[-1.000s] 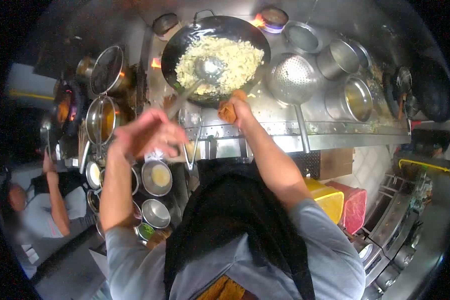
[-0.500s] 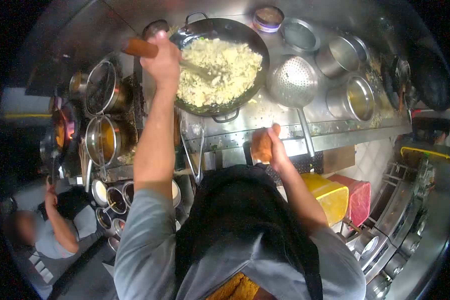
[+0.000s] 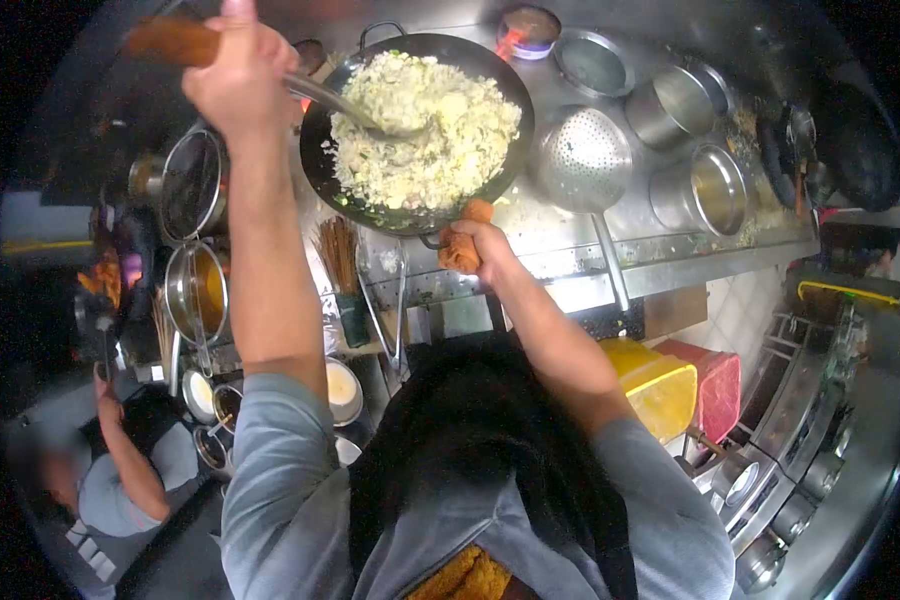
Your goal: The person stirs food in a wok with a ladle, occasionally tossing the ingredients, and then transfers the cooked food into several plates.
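Our right grip [image 3: 488,250] bunches an orange cloth [image 3: 459,252] at the near edge of the wok [image 3: 517,97]; farther ahead, left of the wok, our left grip [image 3: 238,85] clasps the ladle [image 3: 330,97], its shaft slanting rightward into the rice [image 3: 450,150].

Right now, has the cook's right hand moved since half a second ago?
Yes: against the perforated strainer, the right hand has moved forward and left, bringing its cloth to the wok.
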A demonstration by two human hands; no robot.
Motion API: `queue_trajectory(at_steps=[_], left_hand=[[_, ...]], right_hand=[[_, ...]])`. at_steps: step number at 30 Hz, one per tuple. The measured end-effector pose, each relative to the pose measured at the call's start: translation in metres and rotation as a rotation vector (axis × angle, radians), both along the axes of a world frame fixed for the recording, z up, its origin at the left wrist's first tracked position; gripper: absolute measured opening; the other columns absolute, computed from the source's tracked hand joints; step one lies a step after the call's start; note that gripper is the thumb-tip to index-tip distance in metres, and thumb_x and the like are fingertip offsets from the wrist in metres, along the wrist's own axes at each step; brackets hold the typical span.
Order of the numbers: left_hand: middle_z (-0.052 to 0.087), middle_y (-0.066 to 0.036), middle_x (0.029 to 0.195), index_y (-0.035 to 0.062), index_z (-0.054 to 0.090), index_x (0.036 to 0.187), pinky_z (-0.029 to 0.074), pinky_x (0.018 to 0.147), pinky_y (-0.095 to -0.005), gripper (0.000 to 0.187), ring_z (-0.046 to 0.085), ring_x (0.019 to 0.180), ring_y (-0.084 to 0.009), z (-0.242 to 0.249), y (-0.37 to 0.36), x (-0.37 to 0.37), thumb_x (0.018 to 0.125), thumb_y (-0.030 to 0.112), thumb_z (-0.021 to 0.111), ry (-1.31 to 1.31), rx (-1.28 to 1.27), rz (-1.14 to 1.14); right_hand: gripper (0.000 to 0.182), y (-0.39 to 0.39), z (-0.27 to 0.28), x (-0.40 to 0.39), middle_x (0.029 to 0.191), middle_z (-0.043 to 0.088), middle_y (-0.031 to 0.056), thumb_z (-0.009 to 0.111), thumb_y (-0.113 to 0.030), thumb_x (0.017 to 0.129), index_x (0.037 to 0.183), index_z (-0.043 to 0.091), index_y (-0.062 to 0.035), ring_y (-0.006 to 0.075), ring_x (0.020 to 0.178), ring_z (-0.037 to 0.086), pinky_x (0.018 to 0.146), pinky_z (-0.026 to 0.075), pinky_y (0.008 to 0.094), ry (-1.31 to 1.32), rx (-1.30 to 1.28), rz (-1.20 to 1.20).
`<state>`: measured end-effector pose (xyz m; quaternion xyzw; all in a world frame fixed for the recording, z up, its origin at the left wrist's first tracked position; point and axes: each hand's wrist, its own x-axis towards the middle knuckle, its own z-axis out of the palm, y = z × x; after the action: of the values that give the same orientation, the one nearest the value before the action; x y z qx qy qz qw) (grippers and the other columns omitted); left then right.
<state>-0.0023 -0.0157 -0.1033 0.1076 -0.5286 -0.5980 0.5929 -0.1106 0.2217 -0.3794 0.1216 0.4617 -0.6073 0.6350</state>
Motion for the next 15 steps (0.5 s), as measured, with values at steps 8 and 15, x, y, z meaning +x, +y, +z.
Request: queue_trajectory(at_steps=[8, 15], left_hand=[[0.037, 0.007, 0.051, 0.0155, 0.045, 0.072, 0.027, 0.036, -0.0263, 0.034, 0.033, 0.037, -0.0093, -0.016, -0.041, -0.046, 0.096, 0.031, 0.064, -0.185, 0.314, 0.165], [0.04, 0.004, 0.051, 0.0134, 0.045, 0.074, 0.033, 0.035, -0.0278, 0.033, 0.04, 0.039, -0.0106, -0.06, -0.002, -0.059, 0.095, 0.027, 0.065, -0.347, 0.33, 0.278]], right_hand=[[0.025, -0.007, -0.035, 0.003, 0.091, 0.061, 0.0248, 0.053, -0.002, 0.085, 0.106, 0.046, 0.0078, 0.0378, 0.072, 0.063, 0.057, 0.057, 0.05, 0.112, -0.054, -0.075], [0.025, -0.011, -0.032, 0.005, 0.087, 0.06, 0.0221, 0.053, -0.001, 0.084, 0.107, 0.045, 0.0061, 0.0357, 0.069, 0.063, 0.053, 0.056, 0.0498, 0.153, -0.061, -0.092]])
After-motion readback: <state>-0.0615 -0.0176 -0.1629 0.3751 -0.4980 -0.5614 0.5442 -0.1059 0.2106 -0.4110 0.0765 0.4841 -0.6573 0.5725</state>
